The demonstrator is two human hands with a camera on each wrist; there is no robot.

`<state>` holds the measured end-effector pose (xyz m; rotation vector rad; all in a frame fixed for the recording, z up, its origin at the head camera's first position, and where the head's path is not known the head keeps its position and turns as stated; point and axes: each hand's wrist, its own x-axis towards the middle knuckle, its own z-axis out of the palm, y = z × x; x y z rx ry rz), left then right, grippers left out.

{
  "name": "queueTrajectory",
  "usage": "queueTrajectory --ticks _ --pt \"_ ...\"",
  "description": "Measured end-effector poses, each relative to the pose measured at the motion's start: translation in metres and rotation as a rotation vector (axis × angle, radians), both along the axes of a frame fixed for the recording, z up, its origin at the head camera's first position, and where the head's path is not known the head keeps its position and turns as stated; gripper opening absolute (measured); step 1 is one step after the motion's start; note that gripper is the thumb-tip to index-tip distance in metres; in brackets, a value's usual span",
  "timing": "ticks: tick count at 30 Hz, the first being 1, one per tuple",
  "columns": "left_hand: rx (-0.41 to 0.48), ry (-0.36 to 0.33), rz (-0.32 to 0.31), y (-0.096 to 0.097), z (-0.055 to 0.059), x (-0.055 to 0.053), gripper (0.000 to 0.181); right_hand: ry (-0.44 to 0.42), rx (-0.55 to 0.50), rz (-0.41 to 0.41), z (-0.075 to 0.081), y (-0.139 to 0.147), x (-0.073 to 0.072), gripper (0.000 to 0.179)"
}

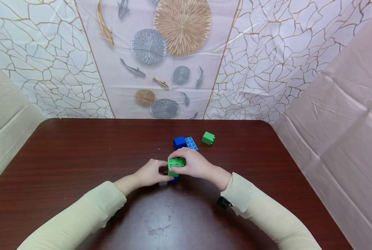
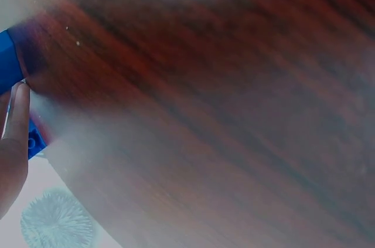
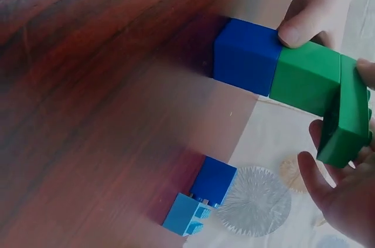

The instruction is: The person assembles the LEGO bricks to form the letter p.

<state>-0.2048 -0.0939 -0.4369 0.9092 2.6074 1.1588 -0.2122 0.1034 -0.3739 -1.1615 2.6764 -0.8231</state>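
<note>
On the table stands a short stack of toy building bricks: a blue brick [image 3: 246, 57] at the base, a green brick [image 3: 306, 78] over it, and a second green brick [image 3: 350, 122] on top, jutting out to one side. My left hand [image 1: 149, 172] grips the lower stack, its thumb near the seam between blue and green. From the right, my right hand [image 1: 196, 165] holds the top green brick, studs upward, between thumb and fingers. In the left wrist view only a corner of the base brick shows, beside a fingertip.
Behind the hands lie a dark blue brick [image 1: 179, 142] and a light blue brick [image 1: 191, 143], close together. Farther right, a loose green brick [image 1: 208, 138] rests on its side. The dark wooden table [image 1: 79, 149] ends at a patterned cloth backdrop [image 1: 164, 80].
</note>
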Motion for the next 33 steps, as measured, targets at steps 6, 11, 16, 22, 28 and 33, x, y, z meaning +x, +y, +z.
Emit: queueTrajectory --ticks 6,11,16,22,28,33 --pt "-0.003 -0.006 0.004 0.003 -0.001 -0.001 0.028 -0.041 -0.025 0.026 -0.005 0.012 -0.003 0.040" --pt "-0.014 -0.022 0.012 0.004 -0.001 -0.001 0.030 -0.052 -0.043 0.017 -0.007 0.026 -0.003 0.045" --pt "-0.024 -0.042 0.014 0.004 0.000 -0.002 0.031 -0.106 -0.099 0.004 -0.008 0.034 -0.003 0.038" --pt "-0.031 -0.045 0.019 0.003 0.001 -0.001 0.032 -0.107 -0.103 0.003 -0.009 0.032 -0.003 0.033" --pt "-0.042 -0.044 0.036 0.002 0.001 0.000 0.031 -0.106 -0.092 -0.006 -0.010 0.029 -0.003 0.033" --pt "-0.043 -0.047 0.015 0.001 0.002 0.000 0.035 -0.109 -0.081 -0.015 -0.009 0.029 -0.002 0.033"
